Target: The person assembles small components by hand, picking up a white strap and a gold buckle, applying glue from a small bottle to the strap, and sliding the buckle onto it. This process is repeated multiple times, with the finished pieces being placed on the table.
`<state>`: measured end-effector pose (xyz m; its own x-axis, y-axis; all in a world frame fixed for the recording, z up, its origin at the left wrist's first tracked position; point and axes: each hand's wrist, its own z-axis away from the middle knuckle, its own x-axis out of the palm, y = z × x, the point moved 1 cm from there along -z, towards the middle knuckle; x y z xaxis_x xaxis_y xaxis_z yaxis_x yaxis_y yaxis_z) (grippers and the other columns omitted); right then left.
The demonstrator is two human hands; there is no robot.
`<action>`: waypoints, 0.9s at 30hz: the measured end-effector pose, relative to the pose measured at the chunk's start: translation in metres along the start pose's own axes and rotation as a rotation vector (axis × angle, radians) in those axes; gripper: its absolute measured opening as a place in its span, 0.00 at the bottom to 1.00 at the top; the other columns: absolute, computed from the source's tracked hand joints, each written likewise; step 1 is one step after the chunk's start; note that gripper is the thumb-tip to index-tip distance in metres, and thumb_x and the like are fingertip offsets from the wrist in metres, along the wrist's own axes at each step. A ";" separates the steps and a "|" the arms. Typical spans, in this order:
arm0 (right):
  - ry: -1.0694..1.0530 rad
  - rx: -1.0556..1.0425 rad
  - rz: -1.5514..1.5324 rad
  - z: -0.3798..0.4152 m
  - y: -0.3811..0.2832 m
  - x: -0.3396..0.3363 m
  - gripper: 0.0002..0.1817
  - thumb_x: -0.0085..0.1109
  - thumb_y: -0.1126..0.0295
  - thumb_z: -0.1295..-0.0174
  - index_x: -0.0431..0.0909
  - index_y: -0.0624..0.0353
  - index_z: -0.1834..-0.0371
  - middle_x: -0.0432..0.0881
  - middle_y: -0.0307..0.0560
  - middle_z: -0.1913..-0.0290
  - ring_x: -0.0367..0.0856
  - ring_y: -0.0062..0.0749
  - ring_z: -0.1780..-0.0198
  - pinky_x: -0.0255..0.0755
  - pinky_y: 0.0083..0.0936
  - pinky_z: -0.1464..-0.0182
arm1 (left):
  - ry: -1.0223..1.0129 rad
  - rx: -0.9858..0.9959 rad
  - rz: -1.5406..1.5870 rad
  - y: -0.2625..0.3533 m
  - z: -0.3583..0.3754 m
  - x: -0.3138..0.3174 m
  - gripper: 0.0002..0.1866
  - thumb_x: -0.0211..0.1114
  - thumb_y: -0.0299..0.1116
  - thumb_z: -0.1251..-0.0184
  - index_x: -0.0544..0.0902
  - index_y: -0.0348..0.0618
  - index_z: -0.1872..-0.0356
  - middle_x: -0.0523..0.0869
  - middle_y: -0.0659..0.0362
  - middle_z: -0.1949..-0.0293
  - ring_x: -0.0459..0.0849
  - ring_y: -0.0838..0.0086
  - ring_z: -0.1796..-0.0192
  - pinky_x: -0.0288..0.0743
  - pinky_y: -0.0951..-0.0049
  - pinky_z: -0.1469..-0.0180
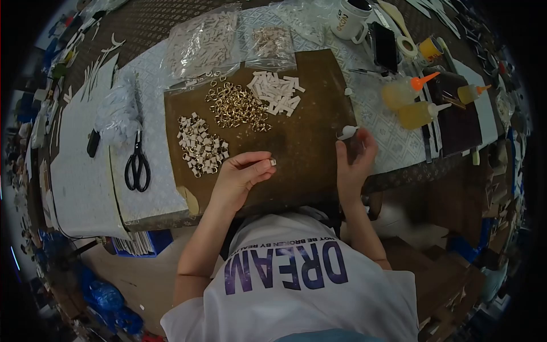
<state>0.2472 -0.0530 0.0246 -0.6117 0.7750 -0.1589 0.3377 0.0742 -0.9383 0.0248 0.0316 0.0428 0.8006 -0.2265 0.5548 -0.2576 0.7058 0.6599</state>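
Observation:
My left hand pinches a small white piece over the brown mat. At the mat's right edge, my right hand has its fingers apart, close to a small white rounded object; whether they touch is unclear. Loose gold-coloured metal rings lie in a pile on the mat. Beside them is a heap of flat white strips. On the mat's left side sits a pile of white pieces joined with metal rings.
Black scissors lie left of the mat. Clear bags of small parts are behind it. To the right are glue bottles, a phone, a mug and a tape roll.

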 end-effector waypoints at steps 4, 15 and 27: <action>-0.211 0.141 0.048 -0.020 0.019 -0.006 0.25 0.59 0.74 0.39 0.65 0.66 0.39 0.71 0.47 0.42 0.72 0.30 0.46 0.66 0.23 0.44 | -0.026 -0.033 0.071 0.002 0.000 0.000 0.12 0.66 0.23 0.41 0.81 0.33 0.56 0.85 0.54 0.64 0.86 0.72 0.62 0.81 0.78 0.58; -0.616 -0.038 -0.030 0.002 -0.057 0.001 0.19 0.68 0.75 0.50 0.79 0.59 0.52 0.79 0.44 0.59 0.79 0.27 0.60 0.75 0.20 0.60 | 0.068 0.109 -0.015 0.004 0.013 0.006 0.12 0.65 0.23 0.41 0.81 0.34 0.56 0.86 0.53 0.62 0.86 0.71 0.61 0.81 0.77 0.58; -0.657 -0.246 0.103 0.008 -0.074 0.012 0.20 0.68 0.76 0.52 0.79 0.57 0.52 0.79 0.45 0.61 0.80 0.31 0.64 0.77 0.22 0.67 | 0.095 0.194 -0.120 0.007 0.022 0.009 0.11 0.64 0.22 0.41 0.82 0.34 0.56 0.86 0.52 0.62 0.86 0.70 0.62 0.81 0.76 0.59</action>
<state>0.2091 -0.0540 0.0895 -0.8466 0.2528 -0.4684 0.5218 0.2207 -0.8240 0.0185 0.0197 0.0632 0.8766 -0.2301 0.4225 -0.2494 0.5338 0.8080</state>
